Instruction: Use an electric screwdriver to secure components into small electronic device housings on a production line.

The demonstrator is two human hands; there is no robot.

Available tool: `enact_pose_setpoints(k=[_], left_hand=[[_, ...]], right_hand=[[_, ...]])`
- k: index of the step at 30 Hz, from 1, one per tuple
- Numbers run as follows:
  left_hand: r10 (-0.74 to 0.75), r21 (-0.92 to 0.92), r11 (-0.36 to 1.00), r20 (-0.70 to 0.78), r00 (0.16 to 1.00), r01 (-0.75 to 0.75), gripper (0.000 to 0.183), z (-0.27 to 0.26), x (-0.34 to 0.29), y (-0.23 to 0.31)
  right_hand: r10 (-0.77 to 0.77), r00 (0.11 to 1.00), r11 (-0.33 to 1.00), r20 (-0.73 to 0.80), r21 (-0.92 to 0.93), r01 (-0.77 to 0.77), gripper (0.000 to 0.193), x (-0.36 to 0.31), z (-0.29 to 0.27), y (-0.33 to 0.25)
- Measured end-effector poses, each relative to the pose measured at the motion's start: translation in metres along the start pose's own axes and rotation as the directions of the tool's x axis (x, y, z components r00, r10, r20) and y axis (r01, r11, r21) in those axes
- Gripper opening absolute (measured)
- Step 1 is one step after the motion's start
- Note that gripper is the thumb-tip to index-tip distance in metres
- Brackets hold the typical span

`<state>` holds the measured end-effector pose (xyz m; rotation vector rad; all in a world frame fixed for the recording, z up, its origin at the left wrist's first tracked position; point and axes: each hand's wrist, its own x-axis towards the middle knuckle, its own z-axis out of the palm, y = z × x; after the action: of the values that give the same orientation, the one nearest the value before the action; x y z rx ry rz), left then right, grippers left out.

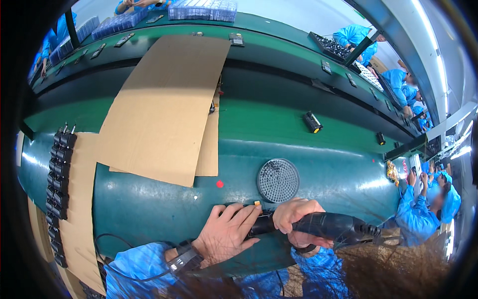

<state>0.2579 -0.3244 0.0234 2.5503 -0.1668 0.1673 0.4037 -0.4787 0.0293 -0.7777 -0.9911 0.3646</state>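
My right hand (pixel 298 219) is wrapped round a black electric screwdriver (pixel 331 226), which lies nearly level with its narrow front toward the left. My left hand (pixel 226 231) presses down over a small black device, mostly hidden beneath the fingers; its yellow end (pixel 257 203) shows past the fingertips. The front of the screwdriver meets this device beside my left fingers, but the tip cannot be made out. Just beyond my hands sits a round dark tray (pixel 278 180) with a dimpled grid and small dark pieces in it.
Large cardboard sheets (pixel 159 109) cover the bench's left middle. Several black devices (pixel 59 184) stand in a row on cardboard at far left. Two black devices with yellow ends (pixel 312 122) (pixel 381 138) lie beyond. Phone-like units ride the green belt (pixel 279 45). A co-worker (pixel 423 209) sits at right.
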Motion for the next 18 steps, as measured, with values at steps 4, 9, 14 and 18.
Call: enact_pose_setpoints(k=[4, 9, 14, 18], left_hand=[[0.032, 0.058, 0.998, -0.037, 0.999, -0.030, 0.070, 0.003, -0.001, -0.002], [0.024, 0.049, 0.999, -0.027, 0.999, -0.023, 0.068, 0.006, -0.002, -0.005], [0.017, 0.021, 1.000, -0.051, 0.999, -0.016, 0.065, 0.006, -0.001, -0.003], [0.026, -0.004, 1.000, -0.050, 0.998, -0.026, 0.066, 0.010, 0.001, -0.006]], right_hand=[[-0.010, 1.000, 0.999, 0.006, -0.037, 0.010, 0.086, -0.008, -0.005, 0.004], [0.020, 0.971, 0.999, -0.240, 0.031, -0.013, 0.084, 0.011, 0.002, -0.018], [-0.093, 0.912, 0.981, -0.399, -0.192, 0.017, 0.088, 0.029, -0.035, -0.039], [-0.055, 0.882, 0.970, -0.467, -0.235, -0.063, 0.089, 0.017, -0.052, -0.021]])
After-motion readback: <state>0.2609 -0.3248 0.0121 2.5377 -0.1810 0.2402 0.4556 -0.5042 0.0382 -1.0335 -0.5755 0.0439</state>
